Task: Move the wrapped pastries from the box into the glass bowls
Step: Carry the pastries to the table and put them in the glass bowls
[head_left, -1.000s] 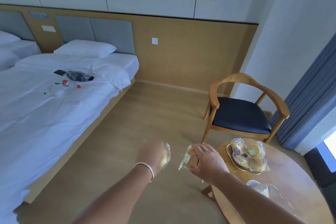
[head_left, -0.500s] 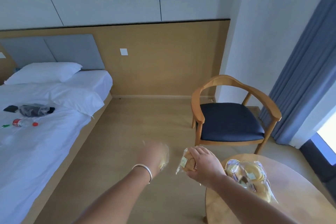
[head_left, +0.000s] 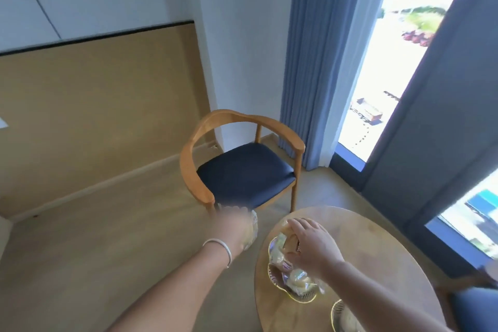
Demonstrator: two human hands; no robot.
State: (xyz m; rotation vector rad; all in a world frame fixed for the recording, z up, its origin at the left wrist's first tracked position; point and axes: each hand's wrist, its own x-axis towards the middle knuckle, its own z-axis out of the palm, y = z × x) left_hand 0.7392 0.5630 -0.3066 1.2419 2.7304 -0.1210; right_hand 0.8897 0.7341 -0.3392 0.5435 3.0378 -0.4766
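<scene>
Right hand [head_left: 312, 246] closed on wrapped pastry [head_left: 289, 241] above filled glass bowl [head_left: 293, 298] at worktop [head_left: 377, 250] left edge, left hand [head_left: 234, 226] blurred, clutching second wrapped pastry [head_left: 252, 232] off the edge.

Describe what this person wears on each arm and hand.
Both forearms are bare, with no sleeves in view and no gloves. The left wrist carries a thin, pale silvery bangle, seemingly two slim bands side by side. The left hand is blurred by motion. The right hand and wrist show no watch or bracelet; rings cannot be made out.
</scene>
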